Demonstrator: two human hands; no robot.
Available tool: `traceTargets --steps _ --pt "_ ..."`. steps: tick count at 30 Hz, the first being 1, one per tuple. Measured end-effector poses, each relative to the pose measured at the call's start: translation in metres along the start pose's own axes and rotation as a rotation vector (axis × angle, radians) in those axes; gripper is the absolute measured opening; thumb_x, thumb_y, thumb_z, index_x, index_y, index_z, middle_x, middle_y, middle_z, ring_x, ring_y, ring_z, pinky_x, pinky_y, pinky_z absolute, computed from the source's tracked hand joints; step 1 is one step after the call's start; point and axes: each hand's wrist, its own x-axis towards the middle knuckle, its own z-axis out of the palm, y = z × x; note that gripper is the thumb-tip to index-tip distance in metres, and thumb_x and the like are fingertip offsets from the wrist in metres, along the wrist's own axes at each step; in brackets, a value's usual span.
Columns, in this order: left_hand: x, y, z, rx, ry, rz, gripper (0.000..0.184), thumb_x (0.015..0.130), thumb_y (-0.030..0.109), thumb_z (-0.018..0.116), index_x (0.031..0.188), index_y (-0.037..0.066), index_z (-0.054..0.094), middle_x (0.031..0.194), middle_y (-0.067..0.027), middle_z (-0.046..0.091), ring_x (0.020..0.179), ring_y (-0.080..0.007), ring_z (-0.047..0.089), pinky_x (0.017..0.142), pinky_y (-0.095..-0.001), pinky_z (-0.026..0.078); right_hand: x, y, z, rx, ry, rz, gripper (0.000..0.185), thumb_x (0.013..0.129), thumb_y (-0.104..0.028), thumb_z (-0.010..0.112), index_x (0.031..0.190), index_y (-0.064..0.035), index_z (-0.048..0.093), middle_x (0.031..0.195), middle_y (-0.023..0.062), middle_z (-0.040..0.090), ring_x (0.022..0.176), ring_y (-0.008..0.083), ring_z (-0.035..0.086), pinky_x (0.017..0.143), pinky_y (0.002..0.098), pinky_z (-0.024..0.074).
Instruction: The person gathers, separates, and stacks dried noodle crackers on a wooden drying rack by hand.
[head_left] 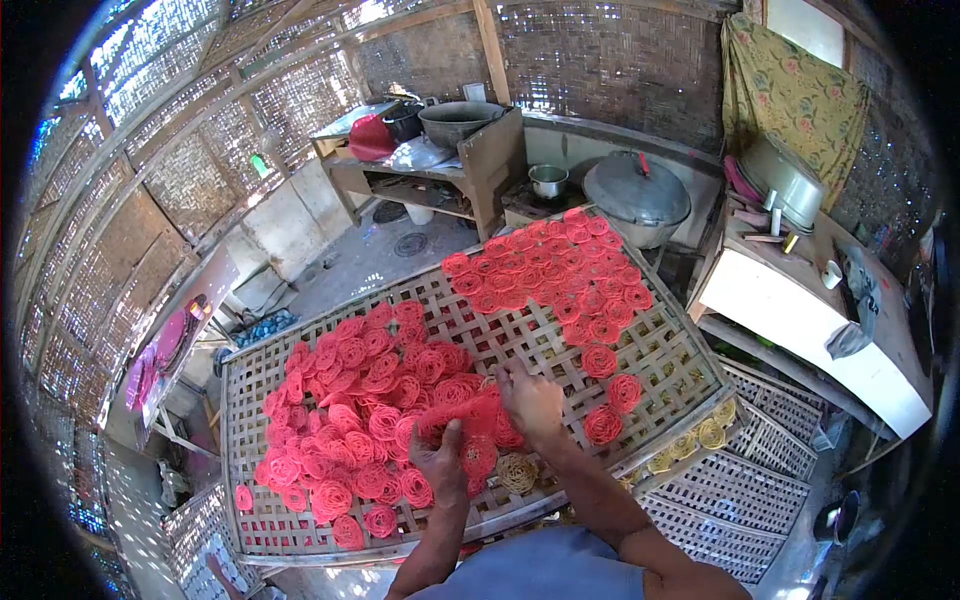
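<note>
A big heap of red, round, noodle-like crackers (340, 370) covers the left half of a woven bamboo rack (480, 342). My left hand (440, 468) is closed, thumb up, on a red cracker (462, 412) at the heap's right edge. Just right of it, my right hand (533, 403) has its fingers curled together by the cracker's far edge; what they pinch is hidden. One beige cracker (517, 473) lies below my hands. Flat red crackers (545, 262) are spread singly over the rack's far right, with a few more (602, 424) nearer my right wrist.
Beneath the rack's right edge sit yellowish crackers (685, 445) and more woven racks (735, 510). Behind stand a large lidded pot (637, 195), a small pot (548, 180) and a wooden bench (490, 150) with a basin (460, 122). A white-fronted table (800, 300) stands at right.
</note>
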Motion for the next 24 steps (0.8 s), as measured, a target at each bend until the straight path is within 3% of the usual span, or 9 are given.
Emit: traceTargets --steps 3,9,12,18,21,24 --pt "-0.002 0.0 -0.004 -0.082 0.009 -0.071 0.019 0.084 0.001 0.074 0.101 0.003 0.066 0.092 -0.0034 0.069 0.082 -0.0123 0.064 0.076 -0.0274 0.053 0.004 0.006 0.008 -0.073 0.067 -0.072 0.025 0.097 -0.037 0.058 0.098 -0.013 0.062 0.059 0.0145 0.064 0.053 0.0367 0.065 0.05 0.0501 0.0522" --pt "0.002 -0.006 -0.012 -0.113 0.032 -0.218 0.021 0.082 -0.001 0.075 0.101 0.003 0.068 0.093 -0.0039 0.07 0.081 -0.014 0.065 0.076 -0.0283 0.054 0.008 0.003 0.004 -0.096 -0.113 -0.049 0.028 0.096 -0.041 0.057 0.1 -0.0134 0.062 0.063 0.0168 0.065 0.063 0.038 0.067 0.053 0.051 0.0529" --pt "0.002 -0.001 -0.013 -0.042 0.018 -0.278 0.022 0.082 -0.001 0.074 0.103 0.002 0.067 0.094 -0.0046 0.071 0.082 -0.0156 0.067 0.075 -0.0289 0.055 0.011 -0.003 -0.005 -0.065 -0.345 -0.08 0.027 0.097 -0.04 0.056 0.101 -0.0145 0.063 0.071 0.0158 0.068 0.071 0.0374 0.068 0.057 0.0504 0.0535" --pt "0.007 -0.004 -0.025 -0.151 -0.036 -0.764 0.029 0.084 -0.002 0.069 0.112 0.0 0.063 0.099 -0.0091 0.071 0.085 -0.019 0.07 0.077 -0.0321 0.058 0.009 0.023 0.0 0.19 -0.337 -0.572 0.029 0.1 -0.04 0.051 0.107 -0.0134 0.06 0.081 0.0113 0.07 0.072 0.0325 0.069 0.066 0.0465 0.0547" --pt "0.022 -0.024 -0.066 -0.318 -0.157 -0.905 0.03 0.085 -0.001 0.069 0.115 -0.001 0.062 0.1 -0.0095 0.071 0.084 -0.019 0.07 0.076 -0.032 0.059 0.012 0.046 0.008 -0.02 -0.321 -0.824 0.03 0.097 -0.042 0.055 0.106 -0.0134 0.062 0.078 0.012 0.07 0.07 0.0324 0.069 0.065 0.047 0.0545" --pt "0.027 0.009 -0.043 -0.113 -0.109 -0.819 0.028 0.086 0.003 0.069 0.114 -0.001 0.064 0.098 -0.0084 0.071 0.082 -0.0183 0.07 0.073 -0.0297 0.058 0.025 0.028 -0.036 -0.131 -0.538 -0.557 0.029 0.096 -0.039 0.059 0.106 -0.0121 0.065 0.081 0.0123 0.07 0.078 0.0329 0.069 0.069 0.0468 0.0541"
